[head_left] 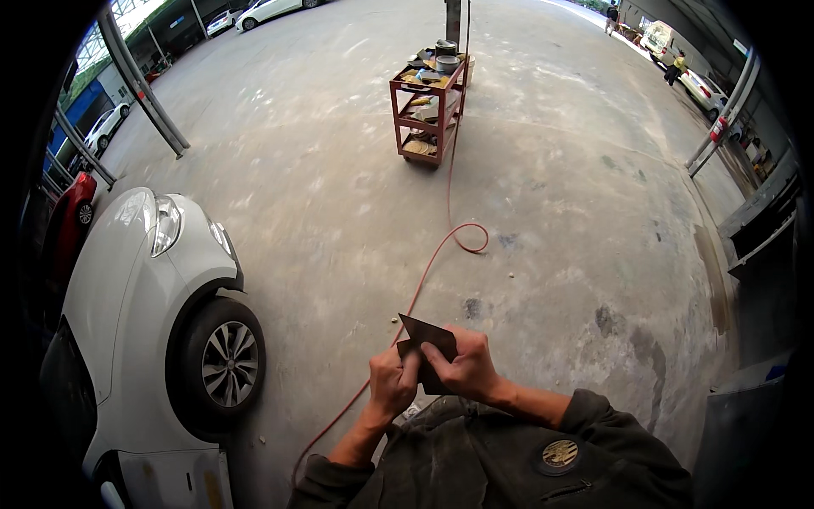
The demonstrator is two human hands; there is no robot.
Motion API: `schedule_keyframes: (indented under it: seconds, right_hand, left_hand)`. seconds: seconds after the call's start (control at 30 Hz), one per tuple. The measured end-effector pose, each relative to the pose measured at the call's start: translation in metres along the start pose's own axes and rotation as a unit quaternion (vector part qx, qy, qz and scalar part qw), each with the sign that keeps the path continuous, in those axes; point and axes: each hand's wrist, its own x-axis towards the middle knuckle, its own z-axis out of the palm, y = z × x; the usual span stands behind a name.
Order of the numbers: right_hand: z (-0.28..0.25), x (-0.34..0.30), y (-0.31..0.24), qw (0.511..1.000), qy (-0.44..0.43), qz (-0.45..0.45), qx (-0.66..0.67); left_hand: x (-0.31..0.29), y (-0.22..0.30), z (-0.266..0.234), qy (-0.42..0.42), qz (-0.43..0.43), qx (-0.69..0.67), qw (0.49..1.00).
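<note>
In front of my body, both hands hold a dark brown-grey sheet (422, 328) that looks like sandpaper. It is folded or in two overlapping pieces; I cannot tell which. One pointed corner sticks up and to the left, and another part hangs below the fingers. My left hand (393, 382) is closed on the left edge, thumb up against it. My right hand (468, 366) grips the right side, with its thumb pressed flat on the face and its fingers behind, mostly hidden.
A white car (136, 280) with its front wheel (229, 363) stands close on my left. A red hose (421, 284) runs along the concrete floor, looping once, toward a red three-shelf cart (417, 157) loaded with cans and supplies. Metal posts (144, 85) and parked cars lie farther off.
</note>
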Motion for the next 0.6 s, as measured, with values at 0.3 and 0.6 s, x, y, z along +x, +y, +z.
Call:
schedule_keyframes:
  seconds: [0.3, 0.6]
  right_hand:
    - [0.003, 0.0, 0.004, 0.993, -0.059, -0.096, -0.044]
    - [0.023, 0.012, 0.032, 0.983, 0.01, 0.134, 0.126]
  left_hand:
    - [-0.004, -0.026, -0.018, -0.153, -0.09, -0.056, 0.982]
    - [-0.002, -0.021, -0.011, 0.03, -0.133, -0.03, 0.99]
